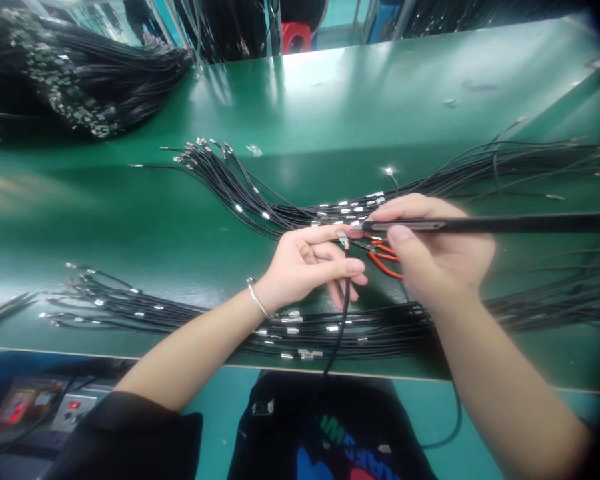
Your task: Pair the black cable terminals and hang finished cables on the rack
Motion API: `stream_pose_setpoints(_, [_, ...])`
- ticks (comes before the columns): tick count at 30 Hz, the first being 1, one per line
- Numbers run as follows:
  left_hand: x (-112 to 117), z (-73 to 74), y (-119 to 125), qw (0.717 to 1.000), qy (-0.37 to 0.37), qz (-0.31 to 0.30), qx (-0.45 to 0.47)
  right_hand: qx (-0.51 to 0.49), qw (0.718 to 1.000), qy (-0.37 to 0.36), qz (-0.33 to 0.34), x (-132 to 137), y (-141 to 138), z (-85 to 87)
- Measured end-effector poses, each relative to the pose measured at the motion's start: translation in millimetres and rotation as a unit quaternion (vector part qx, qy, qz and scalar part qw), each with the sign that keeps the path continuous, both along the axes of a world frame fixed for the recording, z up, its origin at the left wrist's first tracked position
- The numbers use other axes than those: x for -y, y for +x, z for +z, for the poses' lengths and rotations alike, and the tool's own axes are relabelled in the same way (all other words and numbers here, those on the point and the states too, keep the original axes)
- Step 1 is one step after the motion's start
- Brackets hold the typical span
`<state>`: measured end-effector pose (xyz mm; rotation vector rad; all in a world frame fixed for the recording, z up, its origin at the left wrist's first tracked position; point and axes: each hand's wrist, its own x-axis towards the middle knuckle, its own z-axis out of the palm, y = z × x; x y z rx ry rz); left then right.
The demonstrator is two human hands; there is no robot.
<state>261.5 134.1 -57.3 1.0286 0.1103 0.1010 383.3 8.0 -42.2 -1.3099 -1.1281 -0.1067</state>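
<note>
My left hand (307,260), with a silver bangle at the wrist, holds a black cable (344,307) near its end. Thumb and fingers close round it, and the index finger stretches out behind the tip. At that tip sits a small metal connector (343,236) with coloured wires showing below it. My right hand (435,247) grips a long slim black tool (480,225), which runs out past the right edge. The tool's near end is close to the connector; I cannot tell whether they touch. Orange-handled pliers (385,259) lie behind, partly hidden by my right hand.
Black cables with metal ends lie in a far bunch (260,200) and a near bunch (170,320) on the green table (105,220). A large cable pile (115,73) stands at the back left. Another metal tool (5,310) lies left. Boxes with red lights (73,407) sit below.
</note>
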Motion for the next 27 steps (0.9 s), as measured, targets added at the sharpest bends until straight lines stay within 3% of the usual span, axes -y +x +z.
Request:
stream_pose_setpoints(15, [0.7,-4.0,1.1,1.0,-0.001,0.004,0.021,0.122,0.992,-0.041,-0.009,4.2,-0.7,3.5])
stream_pose_setpoints(27, [0.5,-1.7,2.2,1.0,-0.008,0.009,0.022,0.199,0.98,-0.022,-0.014,2.9,0.8,3.3])
